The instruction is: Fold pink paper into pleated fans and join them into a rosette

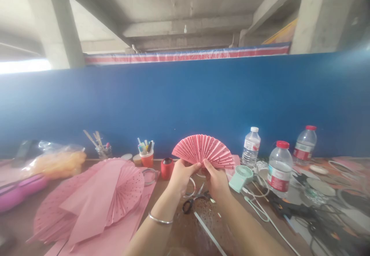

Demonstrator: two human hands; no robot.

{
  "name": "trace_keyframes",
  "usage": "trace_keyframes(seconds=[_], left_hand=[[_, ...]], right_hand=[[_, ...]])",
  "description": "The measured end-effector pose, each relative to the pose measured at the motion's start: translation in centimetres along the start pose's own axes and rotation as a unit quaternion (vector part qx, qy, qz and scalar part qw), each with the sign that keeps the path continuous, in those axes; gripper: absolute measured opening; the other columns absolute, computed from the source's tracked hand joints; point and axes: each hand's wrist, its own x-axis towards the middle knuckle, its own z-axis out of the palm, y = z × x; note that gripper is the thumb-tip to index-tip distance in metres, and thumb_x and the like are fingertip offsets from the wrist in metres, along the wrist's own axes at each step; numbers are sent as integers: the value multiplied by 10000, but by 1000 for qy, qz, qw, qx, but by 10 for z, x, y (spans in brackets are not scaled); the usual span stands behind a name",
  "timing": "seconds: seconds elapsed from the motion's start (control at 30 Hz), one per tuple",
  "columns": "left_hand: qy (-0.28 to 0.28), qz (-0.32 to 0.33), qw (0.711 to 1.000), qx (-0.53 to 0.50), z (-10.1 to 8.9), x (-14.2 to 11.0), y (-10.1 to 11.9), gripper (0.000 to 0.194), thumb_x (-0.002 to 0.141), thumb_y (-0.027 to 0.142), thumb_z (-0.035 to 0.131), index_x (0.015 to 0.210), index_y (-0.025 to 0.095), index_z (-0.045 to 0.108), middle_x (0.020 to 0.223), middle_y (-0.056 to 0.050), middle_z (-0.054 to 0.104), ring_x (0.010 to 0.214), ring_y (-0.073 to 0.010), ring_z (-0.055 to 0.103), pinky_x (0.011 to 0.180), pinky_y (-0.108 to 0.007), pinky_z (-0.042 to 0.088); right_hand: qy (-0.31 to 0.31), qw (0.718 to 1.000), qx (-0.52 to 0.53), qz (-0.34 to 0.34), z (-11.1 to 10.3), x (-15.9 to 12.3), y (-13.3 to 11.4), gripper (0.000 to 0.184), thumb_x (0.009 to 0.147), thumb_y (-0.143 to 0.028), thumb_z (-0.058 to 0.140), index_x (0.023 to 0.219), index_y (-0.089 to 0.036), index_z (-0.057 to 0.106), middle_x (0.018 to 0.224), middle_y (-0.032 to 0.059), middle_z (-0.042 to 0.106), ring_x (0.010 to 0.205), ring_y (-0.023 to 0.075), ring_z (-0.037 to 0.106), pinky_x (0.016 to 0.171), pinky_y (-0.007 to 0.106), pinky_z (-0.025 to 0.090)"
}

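A pink pleated paper fan (204, 148) with small dark specks is spread in a half circle above the table, upright and facing me. My left hand (185, 173) pinches its lower edge from the left, thumb pointing inward. From the right, my right hand (215, 175) grips the same lower edge, its thumb on the near face. The two thumbs almost meet at the fan's base; the other fingers are mostly hidden behind the paper. Below my hands, black-handled scissors (189, 205) lie on the brown tabletop (185, 236), near a pale strip (208, 233).
Larger pink pleated fans (130, 190) and flat pink paper (95, 206) lie at left. A red cup of markers (147, 157) and a red can (167, 168) stand behind. To the right are a mint handheld fan (241, 178), plastic bottles (280, 169) and tangled cables (260, 206).
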Motion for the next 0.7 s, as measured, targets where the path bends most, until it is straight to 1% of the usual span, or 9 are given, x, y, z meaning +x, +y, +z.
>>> trace_keyframes(seconds=[0.1,0.17,0.23,0.33,0.43,0.53,0.6,0.7], left_hand=[[2,12,1000,16,0,1,-2,318,612,256,724,880,106,639,846,-104,674,746,-201,625,705,-316,485],[17,17,1000,11,0,2,-3,312,610,259,726,866,101,645,808,-100,678,736,-202,629,694,-310,488],[36,20,999,-20,2,2,-3,294,613,250,724,852,99,645,791,-93,680,727,-193,632,693,-302,490],[64,26,992,-104,5,1,1,277,611,206,724,855,112,636,811,-74,683,730,-168,634,703,-279,492],[89,32,981,-172,11,0,4,267,599,152,726,845,119,628,808,-49,681,714,-139,632,687,-244,491],[114,19,971,-209,15,-2,5,184,581,129,730,727,106,620,705,-24,664,622,-107,613,638,-217,484],[130,7,967,-220,18,-3,4,168,569,129,735,680,104,610,650,-13,647,579,-98,599,625,-217,479],[144,2,968,-206,21,-5,3,190,560,137,739,703,105,617,655,-15,649,583,-107,600,627,-229,474]], right_hand=[[2,1000,-26,-6,-1,1,2,292,556,-265,753,783,-129,628,749,31,657,663,167,610,657,314,497],[-9,999,-34,-14,-1,0,2,267,561,-258,751,760,-124,632,734,34,658,678,175,613,668,315,496],[-24,999,-22,-14,0,-1,1,240,585,-263,737,758,-130,636,736,33,663,690,176,617,657,305,496],[-26,1000,-4,-2,2,-4,-1,224,609,-281,720,768,-143,643,777,38,674,700,175,620,647,299,498],[-10,1000,12,13,4,-5,0,244,570,-259,742,770,-155,650,779,31,677,690,167,618,675,304,505],[11,999,33,29,4,-5,4,257,534,-233,760,756,-157,655,754,22,675,645,152,608,666,300,512],[27,998,35,40,3,-5,7,232,520,-235,767,704,-146,656,718,22,671,622,149,603,651,294,516],[43,997,32,48,3,-6,9,243,506,-241,773,697,-139,661,683,28,670,586,154,602,613,301,520]])
